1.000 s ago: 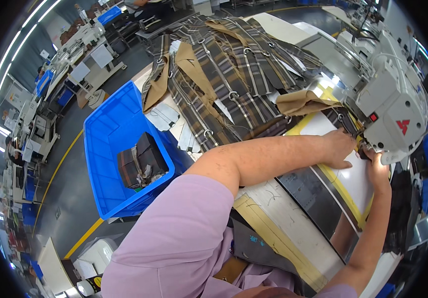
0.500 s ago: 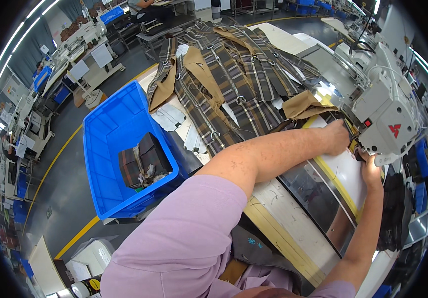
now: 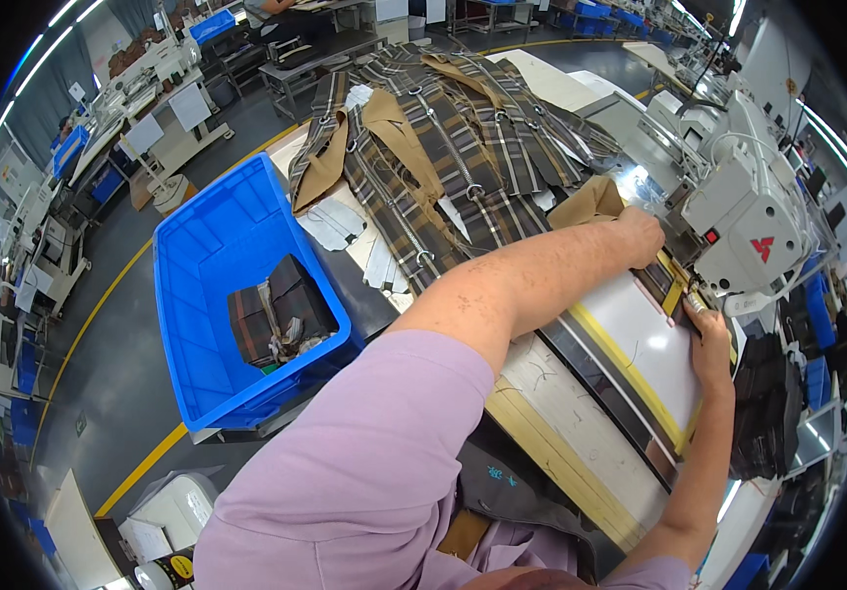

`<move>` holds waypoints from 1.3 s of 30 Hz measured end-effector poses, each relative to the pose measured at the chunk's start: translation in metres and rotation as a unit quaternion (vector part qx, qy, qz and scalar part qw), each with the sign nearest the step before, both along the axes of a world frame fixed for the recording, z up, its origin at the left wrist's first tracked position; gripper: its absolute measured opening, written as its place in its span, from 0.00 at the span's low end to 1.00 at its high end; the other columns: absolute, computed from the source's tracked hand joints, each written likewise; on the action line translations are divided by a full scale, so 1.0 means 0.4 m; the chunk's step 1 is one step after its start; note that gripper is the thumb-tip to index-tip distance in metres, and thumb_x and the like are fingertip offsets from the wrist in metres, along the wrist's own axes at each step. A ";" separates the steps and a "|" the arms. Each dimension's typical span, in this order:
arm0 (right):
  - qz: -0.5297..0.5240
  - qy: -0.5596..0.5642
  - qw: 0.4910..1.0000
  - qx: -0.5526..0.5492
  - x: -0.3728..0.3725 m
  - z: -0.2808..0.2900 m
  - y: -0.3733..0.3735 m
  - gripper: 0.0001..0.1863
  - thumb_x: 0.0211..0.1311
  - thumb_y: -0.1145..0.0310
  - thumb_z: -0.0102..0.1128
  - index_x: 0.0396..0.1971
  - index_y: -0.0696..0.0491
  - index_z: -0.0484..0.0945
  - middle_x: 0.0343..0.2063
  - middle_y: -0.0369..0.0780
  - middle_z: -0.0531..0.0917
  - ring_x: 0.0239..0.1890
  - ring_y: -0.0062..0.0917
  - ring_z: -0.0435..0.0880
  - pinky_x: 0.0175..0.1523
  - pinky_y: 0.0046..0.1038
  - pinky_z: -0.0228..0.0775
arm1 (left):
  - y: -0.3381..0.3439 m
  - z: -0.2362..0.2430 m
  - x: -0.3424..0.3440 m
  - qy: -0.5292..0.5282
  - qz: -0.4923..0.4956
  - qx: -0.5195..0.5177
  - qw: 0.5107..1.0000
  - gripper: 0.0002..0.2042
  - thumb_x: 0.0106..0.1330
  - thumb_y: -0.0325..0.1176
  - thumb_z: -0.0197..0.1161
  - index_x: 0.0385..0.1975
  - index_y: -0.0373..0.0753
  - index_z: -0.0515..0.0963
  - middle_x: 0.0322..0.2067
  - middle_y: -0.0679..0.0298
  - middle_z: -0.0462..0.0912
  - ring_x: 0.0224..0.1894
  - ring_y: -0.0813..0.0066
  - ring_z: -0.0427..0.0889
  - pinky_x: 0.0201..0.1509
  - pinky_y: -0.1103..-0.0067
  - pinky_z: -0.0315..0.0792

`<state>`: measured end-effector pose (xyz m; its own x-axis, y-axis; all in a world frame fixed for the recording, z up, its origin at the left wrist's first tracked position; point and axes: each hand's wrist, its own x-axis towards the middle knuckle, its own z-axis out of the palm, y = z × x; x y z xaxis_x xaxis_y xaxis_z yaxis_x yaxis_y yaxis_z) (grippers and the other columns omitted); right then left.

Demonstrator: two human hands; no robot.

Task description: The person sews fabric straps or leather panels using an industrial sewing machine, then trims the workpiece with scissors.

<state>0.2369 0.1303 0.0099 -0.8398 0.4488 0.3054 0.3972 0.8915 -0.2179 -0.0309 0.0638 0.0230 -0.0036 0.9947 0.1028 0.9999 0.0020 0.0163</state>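
My left arm reaches across to the white sewing machine (image 3: 753, 221), and my left hand (image 3: 642, 238) is curled at the near left of its head. It closes over the edge of a plaid fabric piece with a tan part (image 3: 585, 202); most of its fingertips are hidden. The dark plaid strip (image 3: 654, 281) of this piece runs under the machine head toward my right hand (image 3: 706, 332). Close by the needle area, my right hand pinches the strip's near end, thumb and fingers together. Beneath lies a glossy white plate (image 3: 640, 339) edged with yellow tape.
Layered plaid fabric pieces (image 3: 472, 167) with tan parts and metal rings cover the table's far side. A blue bin (image 3: 182, 324) at the left holds folded plaid pieces (image 3: 295, 300). Dark fabric (image 3: 767, 403) hangs right of the machine. Another person (image 3: 281, 8) sits far back.
My left hand has shifted left and away from the needle area. My right hand has moved slightly left and down, and more of the plaid strip now shows between them.
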 end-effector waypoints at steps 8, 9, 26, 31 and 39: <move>-0.066 0.033 0.997 0.034 0.021 -0.017 -0.041 0.31 0.52 0.87 0.57 0.60 0.54 0.78 0.42 0.48 0.83 0.50 0.43 0.78 0.59 0.38 0.70 | -0.027 0.073 -0.029 -0.028 -0.049 -0.099 0.993 0.27 0.61 0.60 0.66 0.44 0.39 0.87 0.46 0.54 0.87 0.50 0.55 0.84 0.54 0.66 0.78; -0.103 0.022 0.994 0.016 0.027 -0.014 -0.044 0.32 0.51 0.86 0.59 0.60 0.53 0.78 0.44 0.47 0.82 0.51 0.42 0.78 0.60 0.38 0.70 | -0.039 0.082 -0.036 -0.064 -0.061 -0.111 0.990 0.25 0.60 0.58 0.69 0.39 0.39 0.88 0.38 0.56 0.88 0.42 0.60 0.85 0.48 0.69 0.77; 0.154 0.262 0.789 -0.534 -0.076 0.057 -0.445 0.49 0.65 0.33 0.54 0.69 0.61 0.62 0.58 0.43 0.76 0.61 0.35 0.76 0.69 0.40 0.62 | -0.295 0.290 -0.024 -0.730 -0.101 0.503 0.451 0.07 0.75 0.29 0.58 0.36 0.33 0.76 0.24 0.72 0.80 0.25 0.86 0.72 0.28 0.83 0.67; 0.060 0.217 0.734 -0.641 -0.070 0.083 -0.388 0.24 0.73 0.61 0.55 0.60 0.62 0.70 0.47 0.46 0.81 0.45 0.31 0.87 0.42 0.29 0.84 | -0.284 0.184 -0.108 -0.662 0.019 0.564 0.493 0.08 0.72 0.26 0.59 0.47 0.34 0.71 0.31 0.60 0.87 0.31 0.80 0.81 0.35 0.80 0.72; -0.014 0.156 0.814 -0.559 -0.064 0.044 -0.375 0.26 0.59 0.68 0.67 0.56 0.58 0.70 0.45 0.42 0.80 0.36 0.22 0.84 0.29 0.22 0.76 | -0.313 0.038 -0.202 -0.678 0.138 0.575 0.438 0.10 0.74 0.25 0.55 0.52 0.35 0.68 0.31 0.62 0.84 0.31 0.80 0.78 0.36 0.81 0.72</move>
